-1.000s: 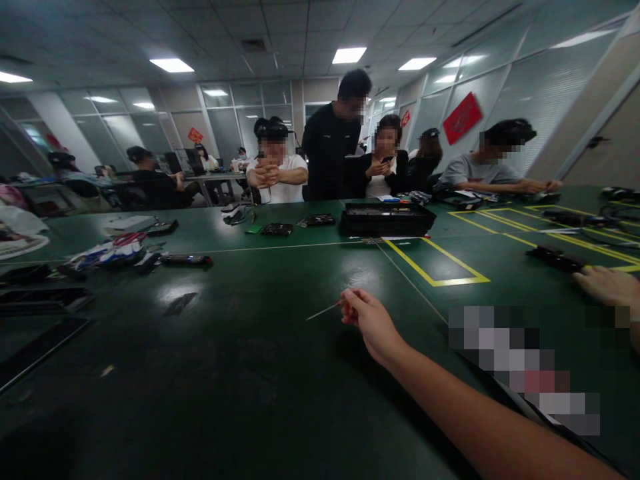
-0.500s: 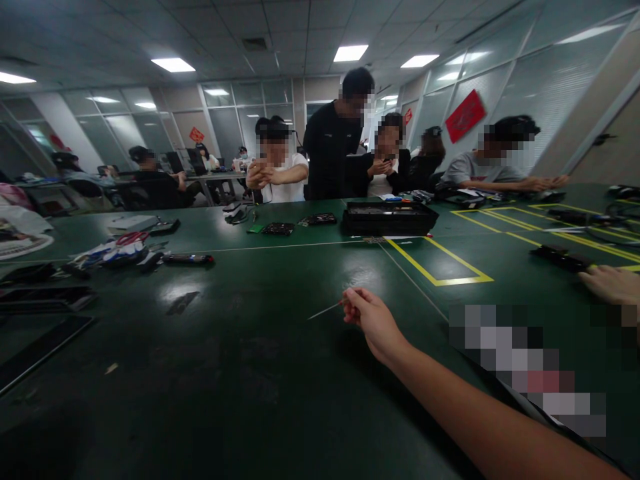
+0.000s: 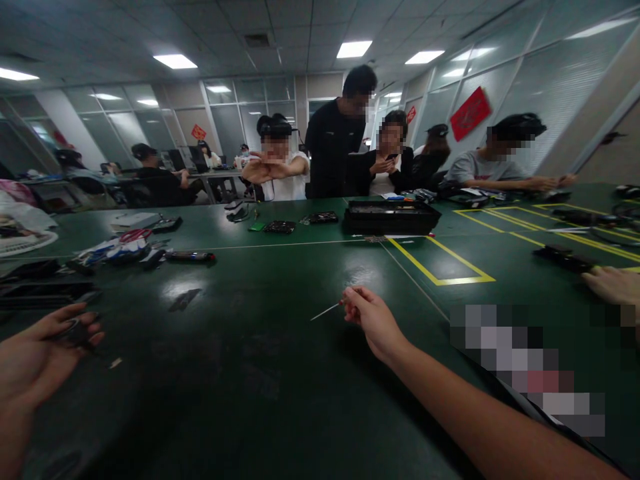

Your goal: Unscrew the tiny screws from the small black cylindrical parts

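Observation:
My right hand (image 3: 367,317) is closed around the handle end of a thin screwdriver (image 3: 326,311), over the middle of the green table. The screwdriver's bare metal shaft points left and slightly down; a bit of red shows by my fingers, which hide most of the handle. At the left edge, my left hand (image 3: 45,360) is turned palm up with curled fingers. A small dark rounded object (image 3: 75,331) rests in its fingers, too blurred to name. A light scrap (image 3: 115,363) lies on the table just right of that hand.
A black tray-like casing (image 3: 393,217) and circuit boards (image 3: 280,227) lie toward the far side. Left are a cylindrical tool (image 3: 191,257) and a pile of cables and gloves (image 3: 125,247). Another person's hand (image 3: 613,283) is at right, beside a black part (image 3: 563,258). Several people sit around.
My left hand has come into view from the left with the dark object. The flat black panel there no longer shows. My right hand and screwdriver have hardly moved.

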